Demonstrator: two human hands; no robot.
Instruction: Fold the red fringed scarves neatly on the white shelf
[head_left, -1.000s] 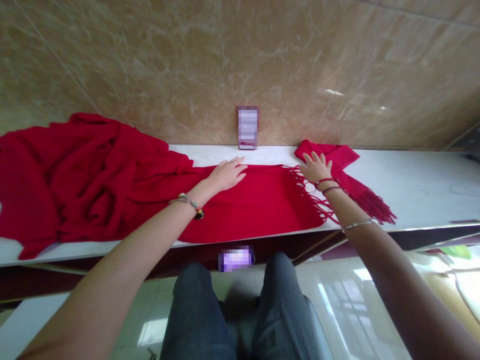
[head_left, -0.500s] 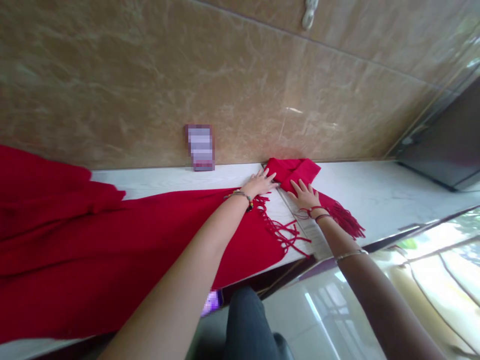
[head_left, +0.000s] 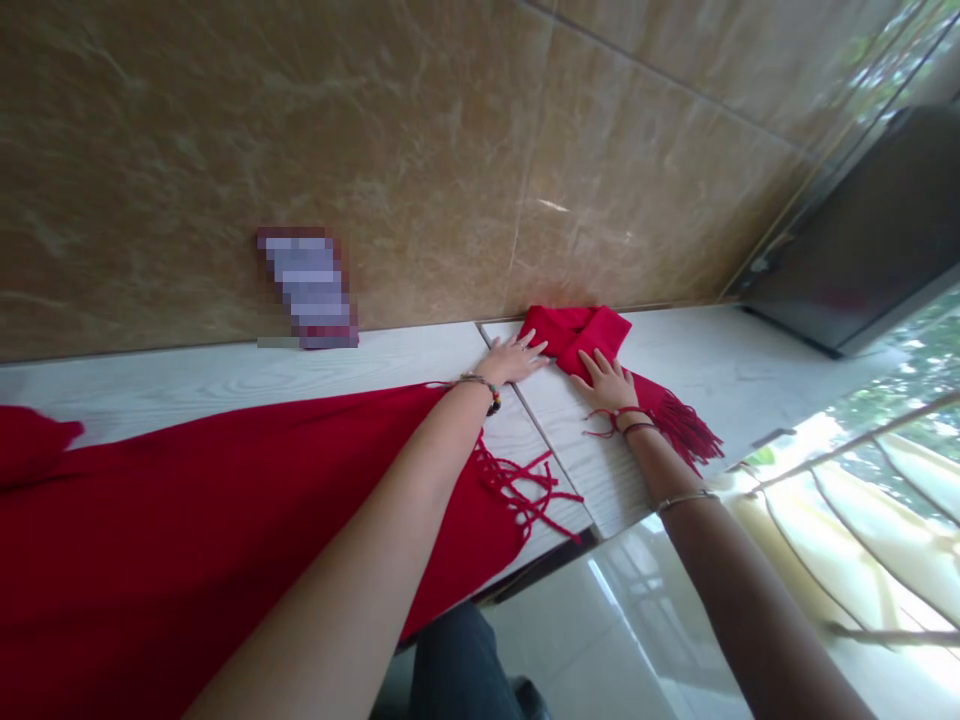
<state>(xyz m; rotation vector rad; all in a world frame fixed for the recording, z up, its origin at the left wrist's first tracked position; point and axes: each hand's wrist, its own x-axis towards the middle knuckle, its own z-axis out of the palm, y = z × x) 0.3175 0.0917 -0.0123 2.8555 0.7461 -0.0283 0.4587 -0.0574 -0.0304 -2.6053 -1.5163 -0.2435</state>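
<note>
While flattening the folded scarf (head_left: 576,328) — left hand (head_left: 514,359) and right hand (head_left: 609,382) splayed open — pressing with level palms, steering clear of its fringe (head_left: 686,435).

I read this as a room in a home or lobby: a white ledge (head_left: 225,375) along a marble-tiled wall (head_left: 375,120), glossy floor tiles (head_left: 622,620), a window (head_left: 919,385) at right.

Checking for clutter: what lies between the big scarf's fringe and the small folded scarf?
In the head view, only bare white tabletop with a seam; the left hand lies flat at the folded scarf.
</note>
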